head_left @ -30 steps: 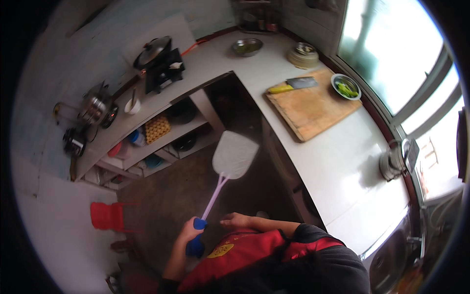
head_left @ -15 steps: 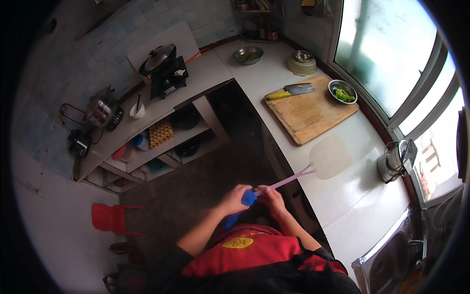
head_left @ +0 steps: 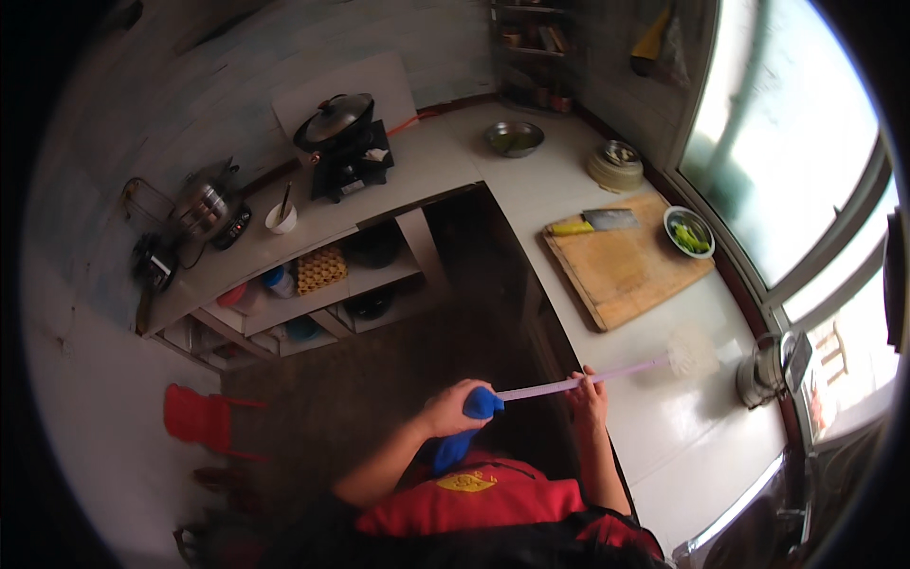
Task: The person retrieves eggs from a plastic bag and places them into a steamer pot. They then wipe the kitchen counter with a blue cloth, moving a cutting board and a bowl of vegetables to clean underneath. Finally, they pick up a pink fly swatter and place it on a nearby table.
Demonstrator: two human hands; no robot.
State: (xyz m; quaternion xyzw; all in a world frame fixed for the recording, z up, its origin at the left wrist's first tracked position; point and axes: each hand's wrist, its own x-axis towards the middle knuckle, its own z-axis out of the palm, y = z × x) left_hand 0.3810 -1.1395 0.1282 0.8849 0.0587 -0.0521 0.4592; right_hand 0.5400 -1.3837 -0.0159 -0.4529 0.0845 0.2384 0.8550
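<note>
Across my front lies a fly swatter with a long pale purple handle (head_left: 536,390) and a whitish, blurred head (head_left: 692,355) over the counter. My left hand (head_left: 453,412) is closed on a blue cloth (head_left: 482,404), bunched at the handle's near end; part of the cloth hangs below. Farther along the handle, my right hand (head_left: 588,402) pinches it between thumb and fingers, by the counter's edge.
On the white counter (head_left: 654,431) sit a wooden cutting board (head_left: 621,268) with a cleaver (head_left: 607,220), a bowl of cut greens (head_left: 689,233) and a metal canister (head_left: 758,375). A lidded wok (head_left: 336,119) stands at the back; a red chair (head_left: 197,417) is at left.
My right hand has slid rightward along the handle, away from my left hand. The swatter's head has moved right and turned narrower to view. My left hand still grips the cloth.
</note>
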